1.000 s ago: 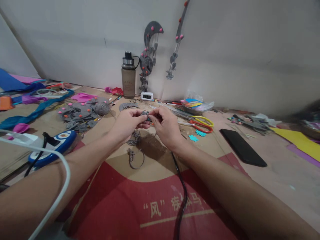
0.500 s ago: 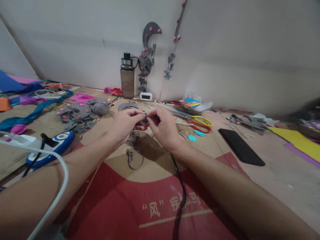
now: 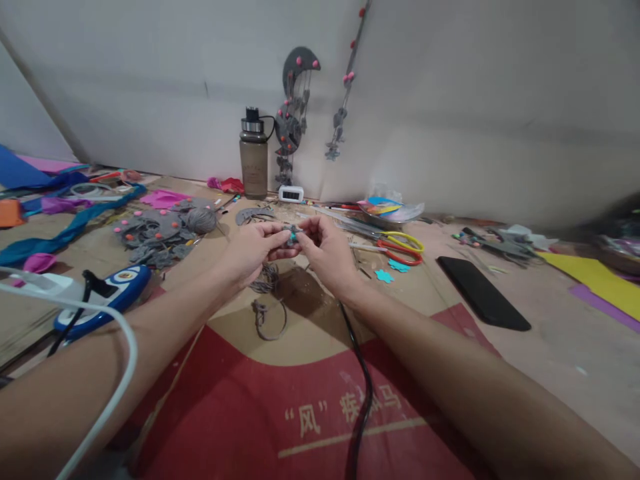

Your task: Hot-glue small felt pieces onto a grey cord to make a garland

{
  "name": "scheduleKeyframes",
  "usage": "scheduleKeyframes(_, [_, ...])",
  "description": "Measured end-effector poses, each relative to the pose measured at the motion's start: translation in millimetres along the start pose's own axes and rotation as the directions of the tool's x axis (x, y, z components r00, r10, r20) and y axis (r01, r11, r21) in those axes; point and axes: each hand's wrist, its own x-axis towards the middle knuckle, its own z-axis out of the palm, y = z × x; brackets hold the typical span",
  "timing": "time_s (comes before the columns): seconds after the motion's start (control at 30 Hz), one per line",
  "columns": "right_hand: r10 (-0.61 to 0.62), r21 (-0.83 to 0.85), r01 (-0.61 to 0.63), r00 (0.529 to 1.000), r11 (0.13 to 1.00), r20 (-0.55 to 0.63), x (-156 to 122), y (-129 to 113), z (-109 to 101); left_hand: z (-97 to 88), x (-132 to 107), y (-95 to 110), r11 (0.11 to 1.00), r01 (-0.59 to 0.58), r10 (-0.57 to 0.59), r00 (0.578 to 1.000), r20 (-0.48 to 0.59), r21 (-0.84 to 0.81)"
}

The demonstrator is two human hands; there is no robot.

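Observation:
My left hand [image 3: 253, 248] and my right hand [image 3: 327, 252] meet above the cardboard, fingertips pinched together on a small grey felt piece [image 3: 291, 234] with a speck of teal on it. Both hands are closed on it. Under the hands lie a bundle of grey yarn [image 3: 271, 278] and a grey felt loop [image 3: 267, 317]. A black cord [image 3: 361, 373] runs from beneath my right wrist toward me.
A pile of grey felt shapes with pink dots [image 3: 153, 235], a yarn ball [image 3: 201, 219], a bottle [image 3: 253, 158], a small clock [image 3: 291, 193], scissors [image 3: 403, 247], a black phone [image 3: 481, 293], a blue-and-white device [image 3: 107, 293] and a white cable [image 3: 105, 373] lie around. Felt decorations [image 3: 293, 120] hang on the wall.
The hands have stayed together on the felt piece, with small finger shifts; the teal speck now shows between the fingertips. The view has tilted slightly.

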Motion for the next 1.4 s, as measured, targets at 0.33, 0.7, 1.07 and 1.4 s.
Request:
scheduleKeyframes(0.33, [-0.069, -0.126, 0.071, 0.997, 0.989, 0.024, -1, 0, -4, 2.6, -4, 6, 0.999, 0.043, -0.042, 0.998, -0.050, 0.016])
scheduleKeyframes(0.7, [-0.155, -0.272, 0.158, 0.987, 0.949, 0.035, -4, -4, -1, -6.0, 3, -1, 0.972, -0.133, 0.168, 0.969, -0.182, 0.192])
scheduleKeyframes(1.07, [0.037, -0.057, -0.040, 0.998, 0.998, -0.041, -2, -5, 4, -0.5, 3, -4, 0.995, -0.095, 0.092, 0.979, -0.183, -0.006])
scheduleKeyframes(1.4, [0.186, 0.084, -0.179, 0.978, 0.980, -0.091, 2, -5, 7, 0.8, 2, -9, 0.994, -0.101, 0.096, 0.990, -0.105, -0.038])
